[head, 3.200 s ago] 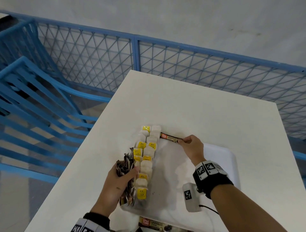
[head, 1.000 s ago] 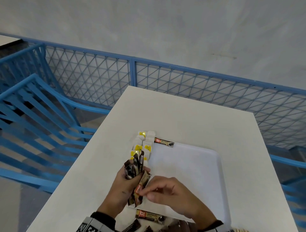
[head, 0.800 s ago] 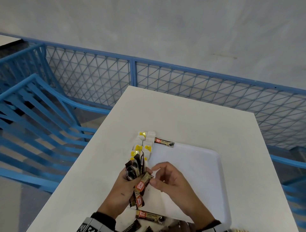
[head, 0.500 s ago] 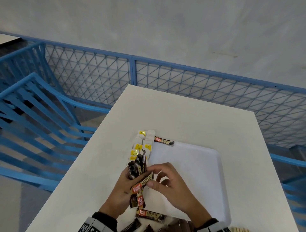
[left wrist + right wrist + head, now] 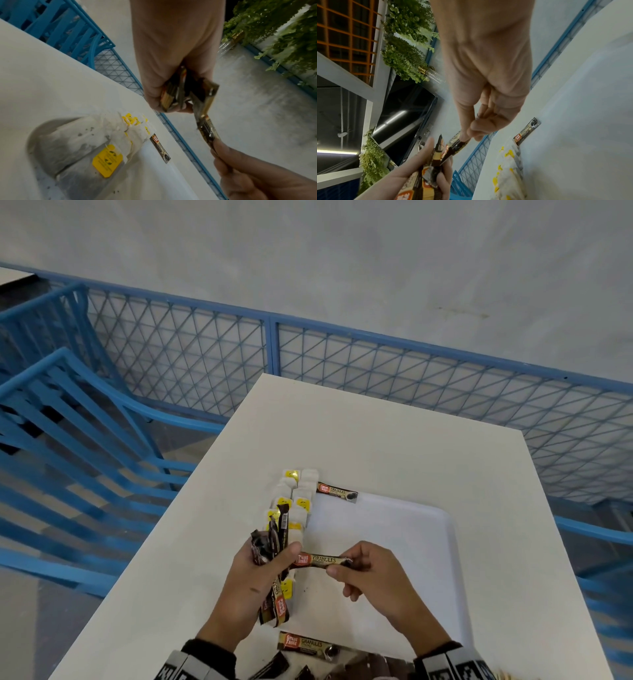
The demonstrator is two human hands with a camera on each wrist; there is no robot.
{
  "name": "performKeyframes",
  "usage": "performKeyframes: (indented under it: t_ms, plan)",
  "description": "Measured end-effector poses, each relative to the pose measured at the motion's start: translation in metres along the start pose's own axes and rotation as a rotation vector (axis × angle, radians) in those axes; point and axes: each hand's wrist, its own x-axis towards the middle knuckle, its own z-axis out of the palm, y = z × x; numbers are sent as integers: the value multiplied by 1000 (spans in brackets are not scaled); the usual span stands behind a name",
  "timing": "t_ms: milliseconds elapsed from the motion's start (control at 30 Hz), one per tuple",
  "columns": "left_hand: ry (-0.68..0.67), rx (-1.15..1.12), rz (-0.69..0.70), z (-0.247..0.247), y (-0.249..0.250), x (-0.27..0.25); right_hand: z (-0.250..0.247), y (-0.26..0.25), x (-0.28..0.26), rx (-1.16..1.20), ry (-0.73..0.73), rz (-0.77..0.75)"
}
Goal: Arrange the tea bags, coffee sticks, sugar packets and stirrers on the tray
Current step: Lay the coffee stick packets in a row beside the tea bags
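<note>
A white tray lies on the white table. Two rows of white tea bags with yellow tags run along its left edge. One brown coffee stick lies at the tray's far edge beside them. My left hand grips a bundle of coffee sticks over the tea bags. My right hand pinches the end of a single coffee stick, held level between the hands; its other end sits under my left thumb. In the left wrist view the left hand holds the bundle.
More coffee sticks lie on the table at the near edge, partly out of frame. A blue mesh fence surrounds the table, with blue chairs on the left. The tray's middle and right part are bare.
My right hand came back from laying a stick at the tray's far edge. It has drawn one stick out of the left hand's bundle, sideways to the right.
</note>
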Motion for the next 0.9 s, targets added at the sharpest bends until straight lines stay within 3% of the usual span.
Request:
performKeyframes:
  t_ms: [200,333,667,900]
  plan:
    - [61,203,72,-3,-2,4,1,-1,4,66,-58,17]
    - [34,195,66,-9,3,7,-3,0,9,223,-95,57]
    - [-5,81,-11,-7,1,23,-17,3,41,307,-24,108]
    - [9,73,-64,-23,-5,27,-39,8,89,215,274,136]
